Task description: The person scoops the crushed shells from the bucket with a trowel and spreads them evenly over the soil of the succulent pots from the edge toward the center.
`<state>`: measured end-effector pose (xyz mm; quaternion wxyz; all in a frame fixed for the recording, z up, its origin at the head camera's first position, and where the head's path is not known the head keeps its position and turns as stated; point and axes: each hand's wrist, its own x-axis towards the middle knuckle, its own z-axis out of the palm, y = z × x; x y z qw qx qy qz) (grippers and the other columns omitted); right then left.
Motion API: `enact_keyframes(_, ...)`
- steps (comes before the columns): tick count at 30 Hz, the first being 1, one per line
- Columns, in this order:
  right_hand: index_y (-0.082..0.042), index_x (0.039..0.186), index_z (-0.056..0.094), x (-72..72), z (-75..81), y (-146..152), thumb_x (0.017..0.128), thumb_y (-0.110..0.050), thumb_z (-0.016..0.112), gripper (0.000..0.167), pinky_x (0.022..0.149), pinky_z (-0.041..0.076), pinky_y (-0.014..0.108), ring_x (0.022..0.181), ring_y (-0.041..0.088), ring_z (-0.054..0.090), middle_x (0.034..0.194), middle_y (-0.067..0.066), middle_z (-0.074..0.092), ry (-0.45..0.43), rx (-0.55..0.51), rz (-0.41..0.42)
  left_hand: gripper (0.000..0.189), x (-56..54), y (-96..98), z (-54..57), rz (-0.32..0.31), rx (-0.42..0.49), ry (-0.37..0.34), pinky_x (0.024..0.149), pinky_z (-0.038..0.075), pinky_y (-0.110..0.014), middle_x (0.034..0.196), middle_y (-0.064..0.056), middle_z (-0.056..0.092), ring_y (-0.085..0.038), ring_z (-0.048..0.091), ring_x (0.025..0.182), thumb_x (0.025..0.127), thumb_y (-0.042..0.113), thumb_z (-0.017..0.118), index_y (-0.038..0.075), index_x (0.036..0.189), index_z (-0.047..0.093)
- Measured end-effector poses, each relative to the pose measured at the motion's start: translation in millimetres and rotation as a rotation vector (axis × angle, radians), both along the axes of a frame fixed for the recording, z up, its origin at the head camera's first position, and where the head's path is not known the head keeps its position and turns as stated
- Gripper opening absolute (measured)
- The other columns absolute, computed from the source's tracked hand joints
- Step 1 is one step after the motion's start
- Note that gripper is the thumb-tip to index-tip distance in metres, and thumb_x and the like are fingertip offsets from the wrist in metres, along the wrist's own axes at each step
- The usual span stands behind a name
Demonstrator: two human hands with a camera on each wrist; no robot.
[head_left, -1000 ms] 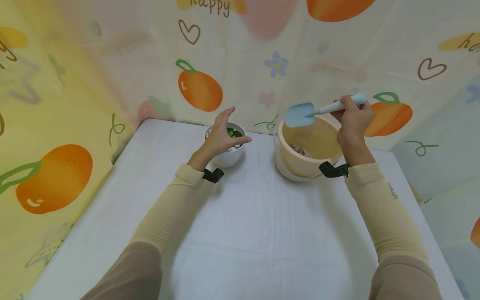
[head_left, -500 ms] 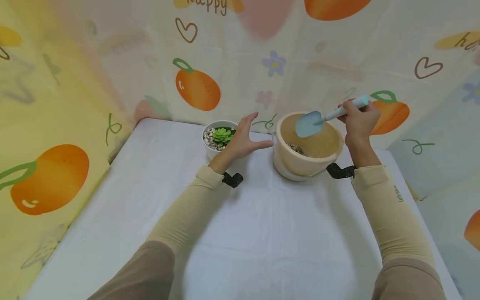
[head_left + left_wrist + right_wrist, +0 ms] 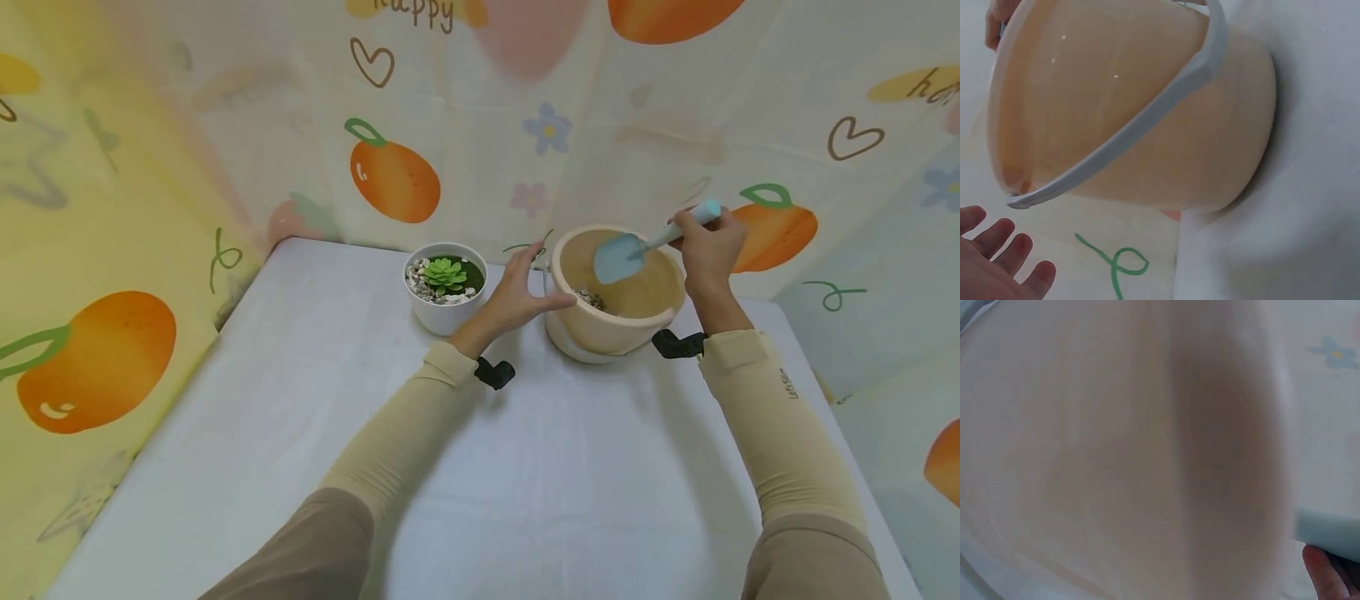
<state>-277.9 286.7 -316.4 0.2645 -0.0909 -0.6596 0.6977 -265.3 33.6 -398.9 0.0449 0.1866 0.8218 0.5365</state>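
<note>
My right hand (image 3: pixel 708 250) grips the handle of a light blue hand trowel (image 3: pixel 619 258), its blade tilted down over the mouth of a peach bucket (image 3: pixel 600 332). Small pebbles (image 3: pixel 591 298) lie at the bucket's bottom. My left hand (image 3: pixel 517 298) is spread with thumb and fingers apart at the bucket's left side, the thumb overlapping the rim in the head view. In the left wrist view, the fingers (image 3: pixel 1015 250) are by the end of the bucket's grey handle (image 3: pixel 1129 131). The right wrist view is mostly filled by the bucket's wall (image 3: pixel 1085 456).
A white pot (image 3: pixel 444 317) with a green succulent (image 3: pixel 444 275) and pale stones stands left of the bucket, just behind my left wrist. Both stand near the back edge of the white-covered table (image 3: pixel 525 467), against a fruit-printed cloth backdrop (image 3: pixel 480 125).
My left hand has moved right from in front of the white pot to the bucket's left side, uncovering the succulent. The trowel blade has shifted right and lower over the bucket.
</note>
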Motion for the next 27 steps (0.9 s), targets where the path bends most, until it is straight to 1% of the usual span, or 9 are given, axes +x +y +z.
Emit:
enact_keyframes(4, -0.01, 0.075, 0.066, -1.5, -6.7, 0, 0.084, -0.005, 0.07, 0.012, 0.06, 0.056, 0.017, 0.065, 0.01, 0.066, 0.07, -0.003, 0.064, -0.043, 0.07, 0.009, 0.104, -1.0, 5.8, -6.1, 0.003, -0.008, -0.028, 0.117, 0.029, -0.051, 0.159, -0.011, 0.025, -0.027, 0.026, 0.147, 0.076, 0.043, 0.08, 0.018, 0.157, 0.018)
enact_keyframes(6, -0.012, 0.076, 0.066, -2.5, -10.7, -1, 0.085, -0.007, 0.07, 0.011, 0.061, 0.055, 0.016, 0.067, 0.008, 0.065, 0.071, -0.006, 0.064, -0.084, 0.14, 0.015, 0.105, -0.9, 7.9, -9.0, -0.001, -0.01, -0.036, 0.117, 0.028, -0.05, 0.158, -0.012, 0.026, -0.027, 0.026, 0.147, 0.076, 0.043, 0.08, 0.017, 0.157, 0.018)
enact_keyframes(9, -0.014, 0.08, 0.064, -3.7, -16.3, -2, 0.087, -0.013, 0.07, 0.009, 0.062, 0.053, 0.012, 0.071, 0.003, 0.062, 0.073, -0.012, 0.062, -0.152, 0.289, 0.034, 0.106, -0.1, 10.7, -11.7, -0.01, -0.006, -0.036, 0.118, 0.028, -0.049, 0.156, -0.012, 0.026, -0.027, 0.027, 0.147, 0.076, 0.043, 0.08, 0.016, 0.157, 0.017)
enact_keyframes(11, -0.013, 0.083, 0.063, -4.9, -20.3, -3, 0.088, -0.017, 0.069, 0.009, 0.061, 0.051, 0.011, 0.069, 0.001, 0.058, 0.071, -0.016, 0.058, -0.177, 0.404, 0.046, 0.107, 0.3, 12.5, -12.8, -0.015, -0.006, -0.037, 0.118, 0.028, -0.05, 0.156, -0.012, 0.026, -0.026, 0.027, 0.146, 0.076, 0.044, 0.08, 0.017, 0.157, 0.016)
enact_keyframes(15, -0.006, 0.089, 0.06, -7.0, -26.9, -5, 0.09, -0.023, 0.068, 0.019, 0.059, 0.047, 0.011, 0.065, -0.001, 0.051, 0.068, -0.017, 0.052, -0.224, 0.592, 0.076, 0.108, 0.7, 15.7, -13.4, -0.015, -0.003, -0.044, 0.117, 0.028, -0.052, 0.158, -0.011, 0.024, -0.027, 0.025, 0.147, 0.076, 0.045, 0.08, 0.019, 0.157, 0.013)
enact_keyframes(18, -0.003, 0.093, 0.058, -8.0, -30.1, -6, 0.091, -0.029, 0.067, 0.028, 0.059, 0.044, 0.015, 0.067, 0.004, 0.049, 0.072, -0.01, 0.054, -0.274, 0.726, 0.098, 0.109, 0.7, 17.7, -13.9, -0.01, -0.001, -0.045, 0.117, 0.028, -0.052, 0.159, -0.01, 0.023, -0.027, 0.024, 0.148, 0.076, 0.045, 0.08, 0.019, 0.157, 0.012)
enact_keyframes(22, 0.0, 0.1, 0.056, -9.8, -34.2, -10, 0.094, -0.032, 0.064, 0.033, 0.065, 0.042, 0.028, 0.076, 0.02, 0.052, 0.084, 0.01, 0.06, -0.333, 0.909, 0.153, 0.111, 0.3, 20.2, -15.7, -0.011, 0.003, -0.043, 0.118, 0.026, -0.051, 0.159, -0.009, 0.022, -0.025, 0.022, 0.149, 0.075, 0.045, 0.081, 0.018, 0.157, 0.011)
enact_keyframes(25, 0.003, 0.105, 0.055, -11.2, -36.2, -14, 0.095, -0.027, 0.062, 0.033, 0.072, 0.046, 0.04, 0.084, 0.032, 0.056, 0.095, 0.022, 0.062, -0.341, 0.994, 0.2, 0.112, 0.3, 21.7, -17.1, -0.016, 0.016, -0.036, 0.118, 0.026, -0.05, 0.159, -0.009, 0.023, -0.025, 0.023, 0.149, 0.075, 0.043, 0.081, 0.017, 0.157, 0.011)
enact_keyframes(27, 0.006, 0.109, 0.054, -12.4, -36.6, -16, 0.096, -0.024, 0.061, 0.034, 0.078, 0.048, 0.047, 0.089, 0.038, 0.059, 0.1, 0.027, 0.063, -0.332, 1.019, 0.227, 0.112, 0.4, 22.5, -17.5, -0.018, 0.025, -0.03, 0.119, 0.026, -0.05, 0.158, -0.009, 0.025, -0.025, 0.024, 0.148, 0.075, 0.042, 0.082, 0.016, 0.157, 0.011)
